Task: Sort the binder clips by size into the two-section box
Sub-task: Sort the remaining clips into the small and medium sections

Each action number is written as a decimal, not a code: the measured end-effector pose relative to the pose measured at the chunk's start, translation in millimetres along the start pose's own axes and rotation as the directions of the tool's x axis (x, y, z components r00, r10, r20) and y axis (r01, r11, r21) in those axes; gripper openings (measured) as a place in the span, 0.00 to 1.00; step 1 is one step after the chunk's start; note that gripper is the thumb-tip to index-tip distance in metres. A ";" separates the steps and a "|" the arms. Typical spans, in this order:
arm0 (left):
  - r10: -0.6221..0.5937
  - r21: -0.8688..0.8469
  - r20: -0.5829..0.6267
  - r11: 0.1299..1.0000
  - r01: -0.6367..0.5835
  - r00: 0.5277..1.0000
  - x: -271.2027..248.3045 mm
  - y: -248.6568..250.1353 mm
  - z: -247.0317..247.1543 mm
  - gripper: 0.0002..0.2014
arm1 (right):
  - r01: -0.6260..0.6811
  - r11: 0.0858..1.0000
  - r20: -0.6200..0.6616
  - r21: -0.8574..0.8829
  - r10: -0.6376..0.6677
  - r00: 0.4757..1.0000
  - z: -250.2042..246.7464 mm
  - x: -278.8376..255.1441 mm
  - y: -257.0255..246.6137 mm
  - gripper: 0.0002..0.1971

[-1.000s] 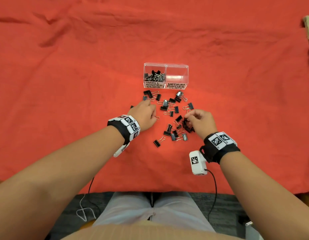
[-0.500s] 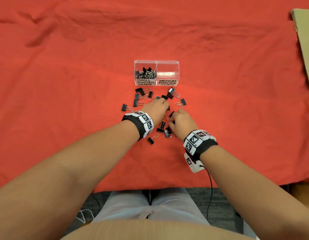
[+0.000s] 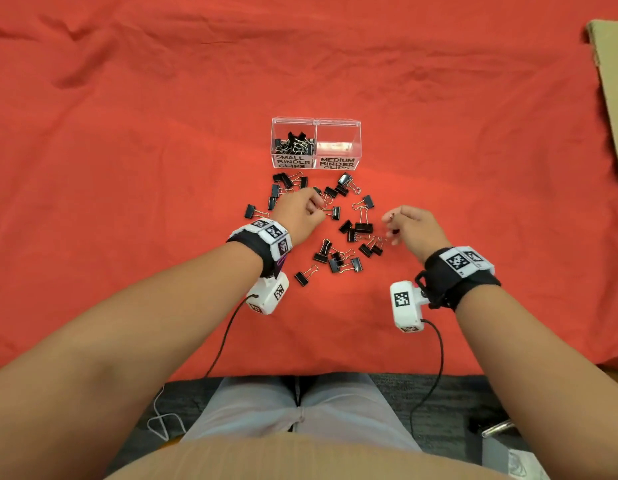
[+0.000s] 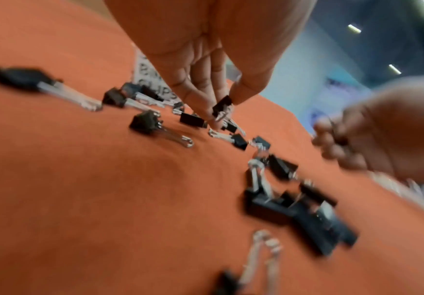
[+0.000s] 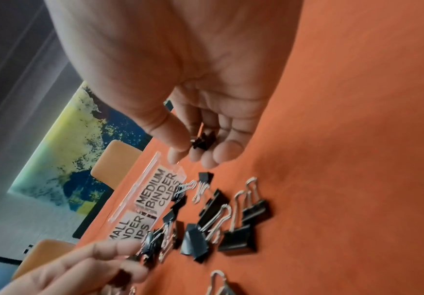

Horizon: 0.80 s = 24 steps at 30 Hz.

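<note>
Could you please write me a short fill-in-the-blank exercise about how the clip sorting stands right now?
1. The section of the clear box that already holds clips is labelled ____ BINDER CLIPS.
2. The section labelled MEDIUM BINDER CLIPS holds ____ clips.
3. The left hand pinches a small black ____ in its fingers.
4. The loose clips lie on a ____ cloth.

Missing words: SMALL; no; binder clip; red

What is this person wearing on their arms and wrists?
Both forearms are bare, with no sleeves. Each wrist has a black band topped with white square-code tags. A small white camera box with the same tags hangs below each wrist, trailing a thin black cable.
</note>
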<state>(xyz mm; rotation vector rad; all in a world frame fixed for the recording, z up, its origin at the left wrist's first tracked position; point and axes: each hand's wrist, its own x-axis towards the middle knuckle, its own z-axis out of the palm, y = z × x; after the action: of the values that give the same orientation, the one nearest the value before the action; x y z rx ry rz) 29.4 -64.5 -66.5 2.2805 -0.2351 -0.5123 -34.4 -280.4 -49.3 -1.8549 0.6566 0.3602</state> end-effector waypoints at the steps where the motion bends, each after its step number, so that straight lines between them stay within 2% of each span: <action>1: -0.039 -0.061 -0.006 0.997 0.039 0.999 -1.4 0.0 -1.2 0.07 | -0.018 1.000 0.018 -0.016 0.019 1.000 -2.2 -0.9 2.7 0.15; 2: -0.060 -0.096 0.010 0.994 0.061 0.998 -2.8 -0.3 -2.4 0.07 | -0.027 0.997 0.043 -0.070 0.030 0.999 -2.9 -3.3 4.4 0.13; 4: -0.092 -0.163 0.060 0.982 0.101 0.994 -4.0 -2.0 -4.2 0.11 | -0.006 0.956 0.117 -0.293 0.042 0.992 0.9 -10.4 8.0 0.08; 7: -0.208 -0.315 0.111 0.920 0.233 0.972 -4.0 -5.2 -4.3 0.17 | 0.113 0.800 0.195 -0.590 0.006 0.981 22.6 -23.2 16.9 0.08; 9: -0.298 -0.400 0.142 0.855 0.330 0.944 -6.1 -5.1 -3.8 0.17 | 0.173 0.770 0.233 -0.614 -0.032 0.972 40.0 -31.7 20.8 0.07; 11: -0.344 -0.419 0.170 0.823 0.384 0.923 -9.8 -4.3 -3.0 0.16 | 0.205 0.795 0.244 -0.570 -0.074 0.967 49.5 -36.7 19.7 0.05; 13: -0.313 -0.342 0.170 0.871 0.354 0.935 -14.2 -4.4 -1.1 0.16 | 0.188 0.844 0.185 -0.503 -0.107 0.977 45.0 -34.8 13.8 0.04; 15: -0.221 -0.159 0.176 0.955 0.249 0.959 -20.2 -5.5 3.6 0.16 | 0.127 0.883 0.061 -0.452 -0.111 0.992 30.5 -28.8 9.3 0.02; 17: -0.144 0.047 0.192 0.989 0.137 0.971 -28.0 -7.4 10.4 0.13 | 0.050 0.897 -0.055 -0.440 -0.082 0.995 11.2 -20.0 11.3 0.01; 19: -0.101 0.223 0.221 0.973 0.050 0.970 -35.5 -8.7 15.2 0.10 | -0.005 0.877 -0.118 -0.480 -0.059 0.991 -4.1 -14.5 16.9 0.04; 21: -0.063 0.363 0.229 0.932 -0.025 0.971 -39.6 -11.3 17.2 0.09 | -0.036 0.853 -0.126 -0.521 -0.036 0.991 -10.7 -12.7 23.0 0.06; 24: -0.055 0.392 0.167 0.920 -0.015 0.984 -39.2 -17.1 11.5 0.09 | -0.052 0.850 -0.091 -0.524 0.004 0.996 -5.8 -15.7 27.6 0.06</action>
<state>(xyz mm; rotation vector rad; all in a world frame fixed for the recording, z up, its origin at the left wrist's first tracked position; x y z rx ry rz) -10.7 -47.8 -74.8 2.6294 -0.4360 -0.7323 -63.7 -288.9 -59.7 -2.3989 0.6895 0.5207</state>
